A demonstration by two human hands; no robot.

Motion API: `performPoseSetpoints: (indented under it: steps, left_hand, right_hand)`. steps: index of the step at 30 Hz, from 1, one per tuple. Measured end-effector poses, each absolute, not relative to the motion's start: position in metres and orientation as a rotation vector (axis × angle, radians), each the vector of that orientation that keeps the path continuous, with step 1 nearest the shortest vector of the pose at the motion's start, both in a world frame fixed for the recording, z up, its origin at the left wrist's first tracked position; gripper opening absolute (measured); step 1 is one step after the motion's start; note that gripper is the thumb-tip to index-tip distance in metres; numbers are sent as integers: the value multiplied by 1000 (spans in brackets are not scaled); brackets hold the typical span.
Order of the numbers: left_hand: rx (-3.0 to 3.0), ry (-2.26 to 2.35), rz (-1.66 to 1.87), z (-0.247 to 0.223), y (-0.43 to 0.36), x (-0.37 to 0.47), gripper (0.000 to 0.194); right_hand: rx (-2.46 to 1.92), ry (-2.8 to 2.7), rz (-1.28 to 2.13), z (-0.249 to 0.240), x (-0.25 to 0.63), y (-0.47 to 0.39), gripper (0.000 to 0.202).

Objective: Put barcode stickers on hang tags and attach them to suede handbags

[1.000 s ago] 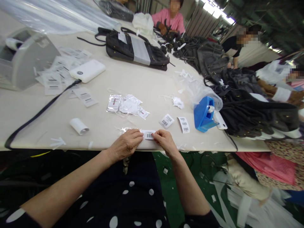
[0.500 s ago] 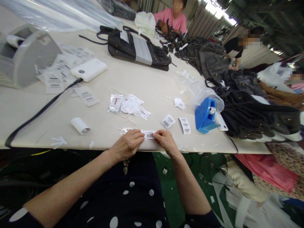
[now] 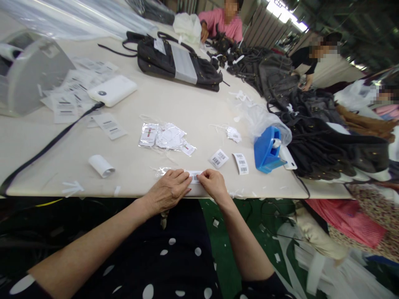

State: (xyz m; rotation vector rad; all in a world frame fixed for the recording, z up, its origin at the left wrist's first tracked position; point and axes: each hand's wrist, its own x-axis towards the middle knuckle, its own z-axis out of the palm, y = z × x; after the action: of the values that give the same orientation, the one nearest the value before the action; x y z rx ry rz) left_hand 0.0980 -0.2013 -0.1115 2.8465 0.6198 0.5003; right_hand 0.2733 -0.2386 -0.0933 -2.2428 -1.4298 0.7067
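Note:
A small white barcode label lies at the front edge of the table between my two hands. My left hand rests at its left end, fingers together and pressing on it. With thumb and index finger, my right hand pinches the label's right end. Beneath my left hand a clear plastic piece partly shows. Just beyond lie a pile of white hang tags with strings, a square barcode sticker sheet and a narrower barcode strip.
A blue tape dispenser stands to the right, near dark bags. On the left are a white power bank with a black cable, printed labels and a curled paper roll. A strapped black bag lies further back. Co-workers are across the table.
My left fingers have shifted slightly right over the label, and my right fingertips have moved a little left, so less of it shows. Across the table, a co-worker's hand has moved.

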Motion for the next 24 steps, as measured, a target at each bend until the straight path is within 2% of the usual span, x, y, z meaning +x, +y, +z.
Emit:
performPoseSetpoints:
  steps: [6, 9, 13, 21, 24]
  left_hand:
    - [2861, 610, 481, -110, -200, 100, 29]
    - [2851, 612, 494, -109, -201, 99, 28]
    - [2837, 612, 485, -109, -202, 99, 23]
    - [2874, 584, 649, -112, -199, 98, 25]
    - [2874, 524, 786, -129, -196, 95, 26]
  right_hand:
    - [-2495, -1530, 327, -86, 266, -246, 22]
    - [-2277, -1666, 133, -89, 257, -261, 22]
    - [-1923, -1935, 106, -103, 243, -282, 37]
    - [-2048, -1902, 33, -106, 237, -285, 39]
    - [-2024, -1946, 46, -100, 236, -285, 41]
